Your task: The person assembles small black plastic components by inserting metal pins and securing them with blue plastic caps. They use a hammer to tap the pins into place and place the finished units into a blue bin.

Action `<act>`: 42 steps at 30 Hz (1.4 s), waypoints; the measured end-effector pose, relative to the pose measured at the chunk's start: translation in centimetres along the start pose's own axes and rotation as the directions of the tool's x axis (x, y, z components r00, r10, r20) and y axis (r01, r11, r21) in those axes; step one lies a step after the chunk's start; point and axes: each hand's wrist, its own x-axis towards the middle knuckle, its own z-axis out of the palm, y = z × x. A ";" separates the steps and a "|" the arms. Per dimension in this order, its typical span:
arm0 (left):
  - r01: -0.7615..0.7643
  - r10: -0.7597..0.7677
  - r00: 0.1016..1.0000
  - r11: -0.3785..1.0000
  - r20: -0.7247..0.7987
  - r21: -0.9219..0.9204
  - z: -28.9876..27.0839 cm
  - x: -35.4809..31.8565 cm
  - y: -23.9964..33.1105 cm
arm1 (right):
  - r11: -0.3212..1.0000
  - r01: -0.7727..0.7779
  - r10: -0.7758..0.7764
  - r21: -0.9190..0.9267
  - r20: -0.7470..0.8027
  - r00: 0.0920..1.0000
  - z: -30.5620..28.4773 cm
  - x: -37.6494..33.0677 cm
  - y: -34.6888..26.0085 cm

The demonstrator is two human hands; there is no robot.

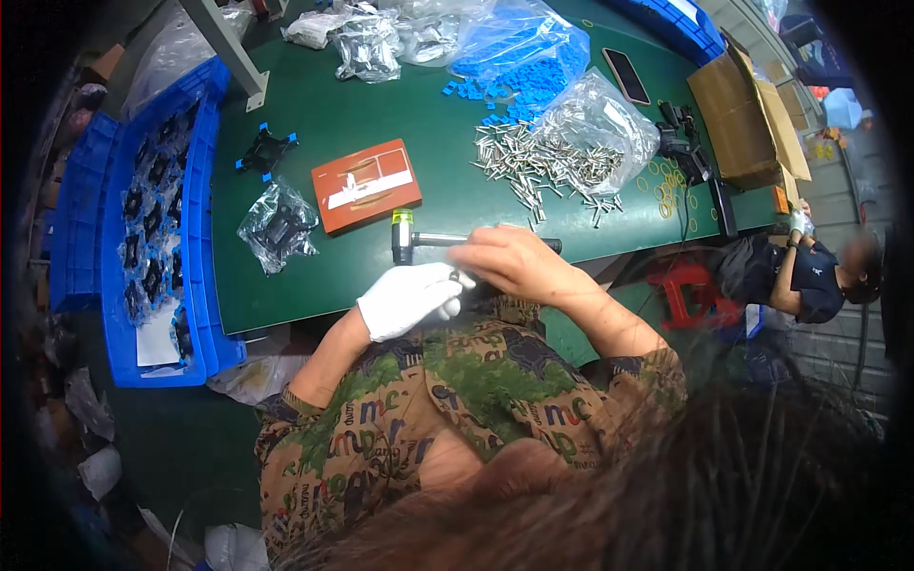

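Observation:
Close in front of me at the table's near edge, my left hand (409, 301), in a white glove, is closed on a small dark piece (454, 276) at its fingertips. Bare and closed, my right hand (512, 261) meets the left from the other side. Its fingertips are together beside the piece; what they pinch is too small to make out. Just beyond both hands lies a mallet (403, 238) with a yellow-green and black head, its handle passing behind my right hand. An orange-brown box (367, 184) sits farther back, left of the mallet.
Silver metal pins (543, 162) lie heaped on the green table (286, 305), beside blue pieces (519, 86) and yellowish rings (674, 195). At left are a bagged black part (278, 226) and a blue crate (205, 257). A phone (625, 76), cardboard box (738, 119) and co-worker (814, 271) are right.

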 end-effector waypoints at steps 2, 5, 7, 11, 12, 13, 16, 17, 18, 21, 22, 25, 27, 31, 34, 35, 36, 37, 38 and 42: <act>0.008 -0.008 1.000 0.999 0.018 0.040 0.0 -0.2 -0.1 | 0.997 0.056 -0.056 -0.050 -0.001 0.998 0.4 -0.2 0.1; 0.068 -0.072 0.996 0.995 0.057 0.077 0.1 -0.7 1.3 | 0.987 0.131 -0.136 -0.095 -0.049 0.989 1.2 -0.8 0.2; 0.112 -0.119 0.990 0.990 0.071 0.085 0.2 -0.9 1.4 | 0.981 0.162 -0.175 -0.109 -0.118 0.977 2.0 -1.2 0.4; 0.097 -0.097 0.993 0.995 0.060 -0.008 1.0 -1.1 0.0 | 0.990 0.076 -0.103 -0.119 -0.241 0.965 3.5 -2.0 -0.7; 0.110 -0.108 0.992 0.993 0.065 -0.032 1.1 -1.1 -0.1 | 0.993 0.051 -0.081 -0.110 -0.281 0.956 3.8 -2.2 -1.2; 0.123 -0.119 0.990 0.991 0.069 -0.056 1.2 -1.1 -0.1 | 0.995 0.027 -0.058 -0.100 -0.320 0.946 4.1 -2.3 -1.6; 0.111 -0.105 0.992 0.989 0.065 -0.097 1.4 -1.0 -0.7 | 0.999 -0.020 0.010 -0.026 -0.352 0.936 5.4 -3.0 -1.6; 0.128 -0.122 0.991 0.986 0.063 -0.109 1.5 -0.9 -1.0 | 0.999 -0.037 0.035 0.002 -0.359 0.933 5.7 -3.1 -1.6; 0.143 -0.137 0.989 0.982 0.063 -0.121 1.6 -0.7 -1.3 | 0.999 -0.044 0.048 0.020 -0.360 0.932 5.9 -3.2 -1.6; 0.149 -0.143 0.988 0.981 0.057 -0.124 1.7 -0.6 -1.1 | 0.997 -0.054 0.069 0.051 -0.365 0.928 6.4 -3.4 -1.5; 0.145 -0.139 0.989 0.982 0.054 -0.120 1.8 -0.7 -1.0 | 0.998 -0.050 0.063 0.045 -0.371 0.926 6.5 -3.4 -1.5; 0.120 -0.117 0.992 0.987 0.038 -0.103 1.8 -0.6 -1.2 | 0.999 -0.035 0.043 0.029 -0.382 0.923 6.5 -3.3 -1.5; 0.091 -0.090 0.996 0.990 0.016 -0.105 2.1 -0.4 -2.1 | 1.000 -0.028 0.027 0.004 -0.364 0.931 6.1 -3.3 -1.4; 0.060 -0.060 0.998 0.995 0.000 -0.083 2.0 -0.5 -1.8 | 0.992 0.052 -0.086 -0.116 -0.306 0.948 4.2 -2.9 -1.5; 0.034 -0.034 0.999 0.999 0.013 0.000 1.8 -0.5 -0.8 | 0.970 0.119 -0.164 -0.213 -0.205 0.965 3.2 -3.3 -0.7; 0.039 -0.040 0.999 0.999 0.018 0.029 1.8 -0.3 -0.6 | 0.970 0.120 -0.165 -0.213 -0.207 0.964 3.1 -3.2 -0.5; 0.008 -0.010 1.000 0.998 0.019 0.056 1.9 -0.2 -0.9 | 0.971 0.123 -0.166 -0.207 -0.207 0.964 3.2 -3.1 -0.5; 0.001 -0.002 1.000 0.998 0.025 0.055 1.8 -0.2 -1.2 | 0.972 0.125 -0.167 -0.200 -0.207 0.964 3.1 -3.0 -0.5; -0.007 0.005 1.000 0.999 0.029 0.054 1.8 -0.1 -1.4 | 0.973 0.132 -0.166 -0.187 -0.179 0.970 2.8 -2.9 -0.4; -0.001 0.001 1.000 1.000 -0.015 0.014 1.5 -0.1 -0.3 | 0.957 0.122 -0.164 -0.263 -0.142 0.976 0.3 -1.7 1.4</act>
